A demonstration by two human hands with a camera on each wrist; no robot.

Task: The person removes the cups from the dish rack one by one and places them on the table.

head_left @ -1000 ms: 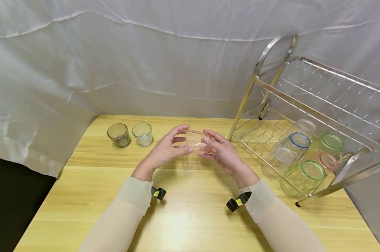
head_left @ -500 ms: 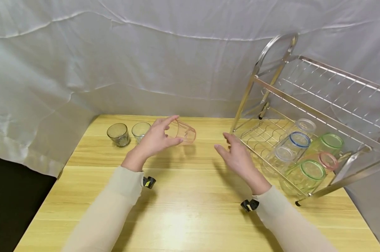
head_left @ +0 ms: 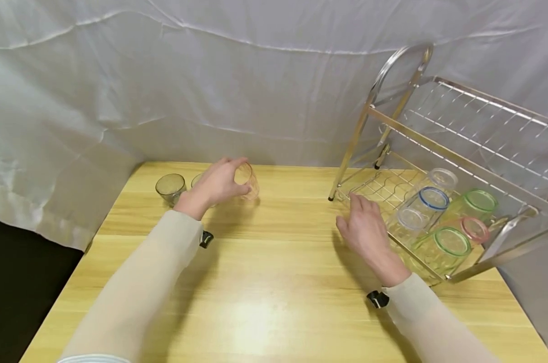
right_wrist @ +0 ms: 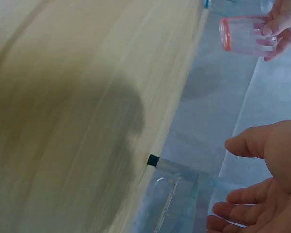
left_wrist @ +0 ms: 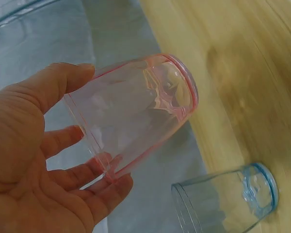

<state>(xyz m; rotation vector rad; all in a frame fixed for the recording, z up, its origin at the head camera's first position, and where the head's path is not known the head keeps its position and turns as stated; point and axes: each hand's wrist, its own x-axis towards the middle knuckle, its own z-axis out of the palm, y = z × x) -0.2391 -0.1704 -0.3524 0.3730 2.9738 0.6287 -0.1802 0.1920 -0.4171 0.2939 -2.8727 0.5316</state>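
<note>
My left hand [head_left: 219,182] grips a pink-tinted drinking glass [head_left: 253,187] near its rim, thumb on one side and fingers on the other. In the left wrist view the pink glass [left_wrist: 131,109] has its base toward the table and appears slightly above it. Close by stands a clear, bluish glass [left_wrist: 228,199], mostly hidden behind the left hand in the head view. Farther left is a dark smoky glass [head_left: 170,185]. My right hand [head_left: 366,229] holds nothing, its fingers loosely bent, over the table beside the rack's left edge.
A two-tier metal rack [head_left: 437,146] stands at the right. Several upturned glasses with coloured rims, including one with a blue rim [head_left: 433,199] and one with a green rim [head_left: 452,242], sit on its lower shelf. A grey cloth [head_left: 255,101] hangs behind the wooden table [head_left: 274,282].
Both hands held the pink glass at first; the right hand let go and moved right toward the rack. The left hand carried the glass left, turning it from lying sideways to more upright.
</note>
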